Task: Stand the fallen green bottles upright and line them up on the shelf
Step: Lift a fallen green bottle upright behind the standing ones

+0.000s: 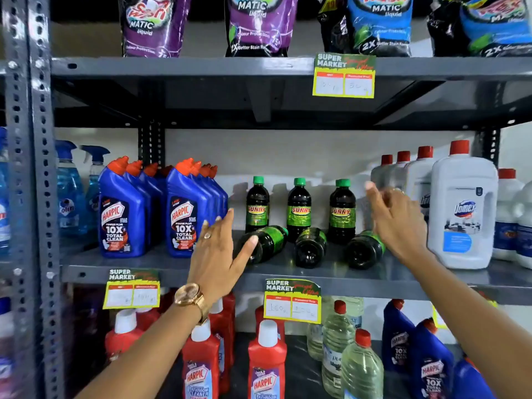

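Between HARPIC [122, 217] and Domex [463, 210] — SUNNY bottles [299, 210], three fallen [311, 247] — both hands [216, 254] [398, 223] spread, empty.

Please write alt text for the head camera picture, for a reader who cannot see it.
Two open hands, left hand and right hand, reach toward three fallen green bottles lying before three upright ones on a grey shelf.

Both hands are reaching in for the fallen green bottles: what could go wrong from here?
1. The three fallen bottles lie at the shelf's front edge, so a nudge might roll one off.
2. The upright bottles stand right behind them; lifting one could topple that row.
3. The right hand is close to the white jug, and the left hand to the blue bottles; either could be bumped.
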A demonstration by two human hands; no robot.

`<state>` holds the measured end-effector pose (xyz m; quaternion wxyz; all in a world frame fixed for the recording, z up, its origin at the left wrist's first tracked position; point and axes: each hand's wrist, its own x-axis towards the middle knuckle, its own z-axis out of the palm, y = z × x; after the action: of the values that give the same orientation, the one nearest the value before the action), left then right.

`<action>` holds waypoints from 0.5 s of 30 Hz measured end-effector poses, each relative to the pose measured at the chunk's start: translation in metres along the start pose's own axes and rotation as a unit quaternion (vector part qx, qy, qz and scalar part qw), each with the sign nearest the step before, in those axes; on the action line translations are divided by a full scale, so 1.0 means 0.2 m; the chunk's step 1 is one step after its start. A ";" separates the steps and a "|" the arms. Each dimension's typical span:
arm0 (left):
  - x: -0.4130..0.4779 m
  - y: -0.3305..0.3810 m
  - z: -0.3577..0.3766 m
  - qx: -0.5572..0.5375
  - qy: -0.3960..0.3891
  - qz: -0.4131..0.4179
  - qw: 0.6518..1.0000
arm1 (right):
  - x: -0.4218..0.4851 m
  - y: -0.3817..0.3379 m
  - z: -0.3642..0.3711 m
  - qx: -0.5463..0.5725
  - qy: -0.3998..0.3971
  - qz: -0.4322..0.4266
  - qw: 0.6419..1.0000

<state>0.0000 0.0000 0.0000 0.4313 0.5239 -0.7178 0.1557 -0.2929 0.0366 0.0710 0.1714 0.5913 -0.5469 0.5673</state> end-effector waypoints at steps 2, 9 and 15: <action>-0.03 -0.07 0.05 0.061 -0.005 -0.004 0.998 | -0.01 0.07 0.02 -0.009 -0.038 0.100 0.994; -0.07 -0.13 0.10 0.182 0.000 0.013 0.983 | 0.00 0.21 0.10 -0.193 -0.255 0.246 0.915; -0.04 -0.16 0.14 0.223 -0.012 0.079 0.972 | 0.20 0.41 0.28 -0.146 -0.364 0.354 0.849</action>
<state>0.0166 -0.0283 -0.0297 0.2814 0.5506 -0.7091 0.3389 -0.3440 -0.0562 0.0553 -0.1682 0.4901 -0.8187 0.2475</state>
